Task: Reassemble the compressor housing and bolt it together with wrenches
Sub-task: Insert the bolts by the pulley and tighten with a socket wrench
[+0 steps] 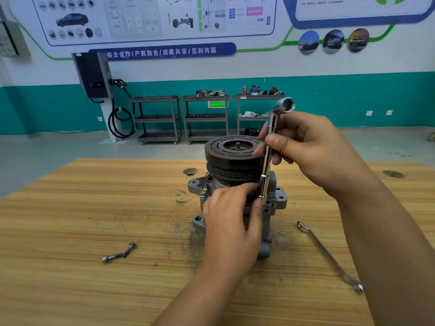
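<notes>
A grey compressor (277, 198) stands upright on the wooden table (94, 208), with its dark pulley (230, 151) on top. My right hand (303, 147) grips a chrome L-shaped socket wrench (268, 158) held vertically, its lower socket end down on the housing flange at the front right. My left hand (230, 222) rests against the front of the housing, fingertips touching the wrench's lower end. A bolt head (203, 193) sticks up from the left flange. The bolt under the socket is hidden.
Two loose bolts (120, 252) lie on the table to the left. A flat ring spanner (329, 255) lies to the right. Grey trolley shelves (204, 116) and a wall charger (94, 76) stand far behind, across the floor.
</notes>
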Demonstrator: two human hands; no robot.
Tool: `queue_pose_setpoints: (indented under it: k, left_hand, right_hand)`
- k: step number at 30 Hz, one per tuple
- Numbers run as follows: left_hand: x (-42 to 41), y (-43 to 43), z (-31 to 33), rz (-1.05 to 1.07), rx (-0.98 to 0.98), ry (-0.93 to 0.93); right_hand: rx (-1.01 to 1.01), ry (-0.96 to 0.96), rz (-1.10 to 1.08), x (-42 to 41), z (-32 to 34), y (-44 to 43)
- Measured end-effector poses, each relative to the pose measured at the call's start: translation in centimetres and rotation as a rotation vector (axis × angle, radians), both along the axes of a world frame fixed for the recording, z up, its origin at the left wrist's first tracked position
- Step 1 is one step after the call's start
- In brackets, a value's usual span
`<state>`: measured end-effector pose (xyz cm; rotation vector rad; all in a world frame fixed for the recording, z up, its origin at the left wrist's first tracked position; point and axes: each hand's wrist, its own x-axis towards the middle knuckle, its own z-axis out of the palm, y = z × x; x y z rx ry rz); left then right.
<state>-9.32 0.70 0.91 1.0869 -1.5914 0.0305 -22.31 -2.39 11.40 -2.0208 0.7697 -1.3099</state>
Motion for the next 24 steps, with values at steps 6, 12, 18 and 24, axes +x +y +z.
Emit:
queue_pose_setpoints:
  k: [6,12,18,24]
  left_hand:
    - [-0.3,-0.2,-0.2,0.046,0.000,-0.021]
    - [-0.5,0.0,-0.4,0.025,0.082,0.058]
    - [-0.2,0.1,-0.5,0.018,0.109,0.040]
    - [-0.3,-0.1,-0.2,0.035,-0.036,0.004]
  right_hand:
    - [-0.059,-0.045,-0.117,1.0,-0.4,-0.3]
    - [-0.070,-0.017,-0.112,1.1,-0.7,-0.5]
    - [0.015,0.163,0.076,-0.1,-0.4,-0.4]
    - [-0.029,0.095,-0.040,0.2,-0.5,-0.7]
